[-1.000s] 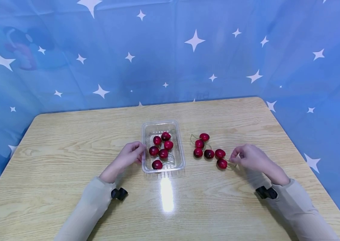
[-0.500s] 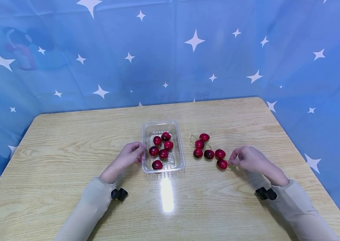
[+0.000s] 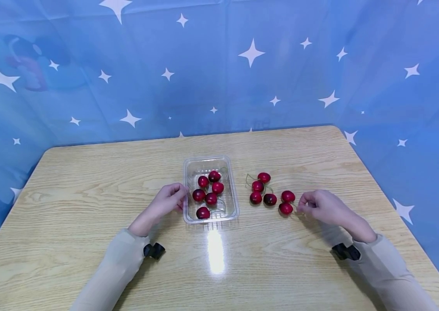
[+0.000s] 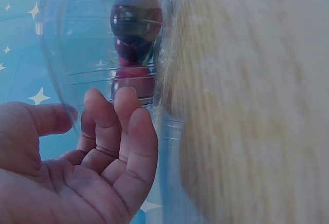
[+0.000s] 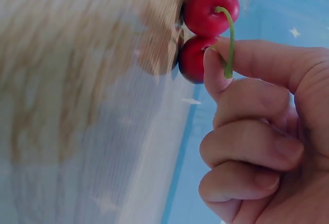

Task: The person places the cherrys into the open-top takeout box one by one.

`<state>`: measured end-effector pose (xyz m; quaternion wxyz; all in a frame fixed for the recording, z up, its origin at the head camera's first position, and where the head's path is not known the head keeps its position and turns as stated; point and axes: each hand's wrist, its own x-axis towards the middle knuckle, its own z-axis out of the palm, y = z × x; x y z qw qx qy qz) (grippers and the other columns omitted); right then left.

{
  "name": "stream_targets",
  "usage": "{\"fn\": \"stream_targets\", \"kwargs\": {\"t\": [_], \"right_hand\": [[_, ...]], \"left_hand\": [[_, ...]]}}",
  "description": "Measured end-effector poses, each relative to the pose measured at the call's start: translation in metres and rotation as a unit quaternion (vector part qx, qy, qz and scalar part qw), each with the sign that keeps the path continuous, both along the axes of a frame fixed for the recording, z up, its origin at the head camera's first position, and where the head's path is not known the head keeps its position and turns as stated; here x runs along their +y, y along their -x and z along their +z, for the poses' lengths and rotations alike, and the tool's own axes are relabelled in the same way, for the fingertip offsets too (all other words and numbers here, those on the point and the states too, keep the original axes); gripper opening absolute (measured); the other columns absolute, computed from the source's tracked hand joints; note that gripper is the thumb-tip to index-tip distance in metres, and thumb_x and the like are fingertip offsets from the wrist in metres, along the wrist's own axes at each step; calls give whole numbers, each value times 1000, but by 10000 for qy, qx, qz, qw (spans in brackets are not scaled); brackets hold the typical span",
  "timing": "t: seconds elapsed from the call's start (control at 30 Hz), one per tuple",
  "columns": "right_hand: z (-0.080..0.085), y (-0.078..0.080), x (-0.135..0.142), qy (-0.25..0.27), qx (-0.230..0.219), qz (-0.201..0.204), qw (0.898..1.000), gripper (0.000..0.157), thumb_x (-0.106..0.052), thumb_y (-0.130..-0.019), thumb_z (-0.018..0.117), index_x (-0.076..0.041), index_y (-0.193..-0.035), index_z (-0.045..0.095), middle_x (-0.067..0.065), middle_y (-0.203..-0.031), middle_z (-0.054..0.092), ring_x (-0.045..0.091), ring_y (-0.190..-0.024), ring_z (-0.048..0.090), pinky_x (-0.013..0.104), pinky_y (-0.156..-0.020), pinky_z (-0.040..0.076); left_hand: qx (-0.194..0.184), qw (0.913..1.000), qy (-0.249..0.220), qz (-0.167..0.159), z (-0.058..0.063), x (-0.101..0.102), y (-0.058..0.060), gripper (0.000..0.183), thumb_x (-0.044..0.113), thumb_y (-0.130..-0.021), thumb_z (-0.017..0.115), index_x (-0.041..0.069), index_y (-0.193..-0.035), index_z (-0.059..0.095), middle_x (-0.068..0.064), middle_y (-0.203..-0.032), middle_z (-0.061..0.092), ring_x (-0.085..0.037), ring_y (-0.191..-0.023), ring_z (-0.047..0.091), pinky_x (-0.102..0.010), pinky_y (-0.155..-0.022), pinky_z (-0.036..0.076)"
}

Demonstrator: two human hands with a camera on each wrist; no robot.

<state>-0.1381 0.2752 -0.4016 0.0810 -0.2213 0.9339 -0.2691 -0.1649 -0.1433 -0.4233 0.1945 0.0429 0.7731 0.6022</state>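
A clear plastic container (image 3: 235, 203) with several red cherries (image 3: 211, 198) in it stands mid-table. My left hand (image 3: 169, 198) holds its left side, thumb (image 4: 56, 118) at the rim and curled fingers (image 4: 141, 142) against the outer wall. Right of the container, several more cherries lie on the table. At the right end of that group, my right hand (image 3: 322, 208) pinches at the stem of the lower cherry (image 5: 193, 59) between thumb and forefinger. Touching it is the upper cherry (image 5: 208, 11), whose green stem (image 5: 231, 41) bends down over the fingertips. The other right fingers are curled.
The wooden table (image 3: 87, 194) extends to both sides of the container. Near the container lie cherries with crossing stems, including a back cherry (image 3: 263, 177) and a dark one (image 3: 270, 199). A blue star-patterned cloth (image 3: 211, 65) hangs behind the table.
The two rightmost cherries have shifted: the upper one right, away from the dark cherry, the lower one slightly back. My right hand has moved only a little; my left hand and the container stay put.
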Motion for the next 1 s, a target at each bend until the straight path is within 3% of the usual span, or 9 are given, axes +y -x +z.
{"fn": "stream_targets", "kwargs": {"t": [0.47, 1.0], "right_hand": [[1, -1, -3, 615, 230, 58, 9978, 12, 0, -87, 61, -6, -77, 61, -14, -56, 38, -1, -49, 32, 21, -44, 30], [4, 2, -6, 1157, 39, -135, 9932, 13, -3, -93, 55, -3, -81, 59, -10, -53, 42, 2, -44, 34, 22, -40, 32]], "left_hand": [[-29, 10000, -41, 7, 0, 0, -1, 27, 14, -100, 43, -11, -97, 54, -3, -68, 53, -15, -60, 53, -28, -57, 51], [-10, 10000, -63, -8, 2, 1, 0, 27, 15, -100, 44, -10, -94, 53, -4, -67, 53, -16, -60, 53, -27, -56, 50]]}}
